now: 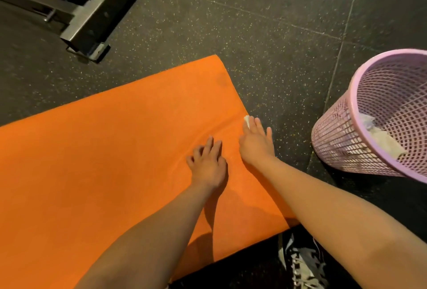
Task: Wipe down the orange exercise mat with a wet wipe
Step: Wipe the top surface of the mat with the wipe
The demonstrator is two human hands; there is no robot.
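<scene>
The orange exercise mat lies flat on the dark floor and fills the left and middle of the view. My right hand lies flat at the mat's right edge, fingers straight, pressing a white wet wipe against it; only a corner of the wipe shows past my fingertips. My left hand rests palm down on the mat just left of the right hand, fingers spread, holding nothing.
A pink mesh waste basket with crumpled white wipes inside stands on the floor to the right of the mat. A metal machine base sits at the upper left. A black-and-white shoe shows at the bottom, near the mat's corner.
</scene>
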